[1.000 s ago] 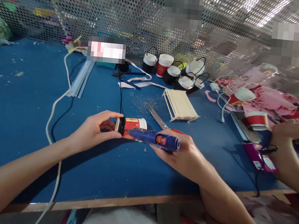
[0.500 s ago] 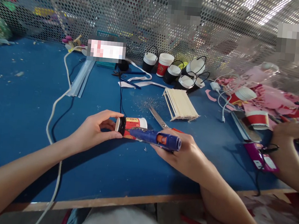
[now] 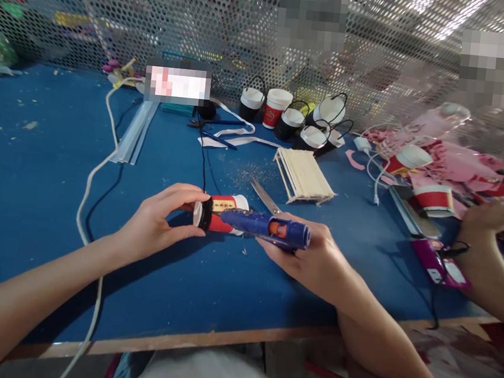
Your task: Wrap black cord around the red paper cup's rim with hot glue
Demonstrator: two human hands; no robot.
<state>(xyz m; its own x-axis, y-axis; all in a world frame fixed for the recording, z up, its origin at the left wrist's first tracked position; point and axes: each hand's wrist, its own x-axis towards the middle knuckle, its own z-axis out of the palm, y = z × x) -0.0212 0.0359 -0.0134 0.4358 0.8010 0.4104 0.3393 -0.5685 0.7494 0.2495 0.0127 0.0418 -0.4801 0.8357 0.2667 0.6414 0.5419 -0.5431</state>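
**Cup and glue gun held over a blue workbench**

A scrap-strewn blue table [image 3: 33, 192] meets a perforated metal screen [image 3: 205, 30] at 12 o'clock. At centre, the left hand [image 3: 159, 222] pinches one red paper cup [image 3: 225, 213] sideways. The right hand [image 3: 311, 260] wraps one blue glue gun [image 3: 266, 226], nozzle at the cup. Six small cups [image 3: 276, 107] stand at 12 o'clock.

The right hand [image 3: 311, 260] has raised the blue plastic hot-glue gun [image 3: 266, 229] slightly, so it now lies more level, with its nozzle higher against the red paper cup with a black band [image 3: 223, 213]. The left hand [image 3: 159, 224] has lifted the cup a little, and its fingers [image 3: 189, 193] now arch further over the black end.
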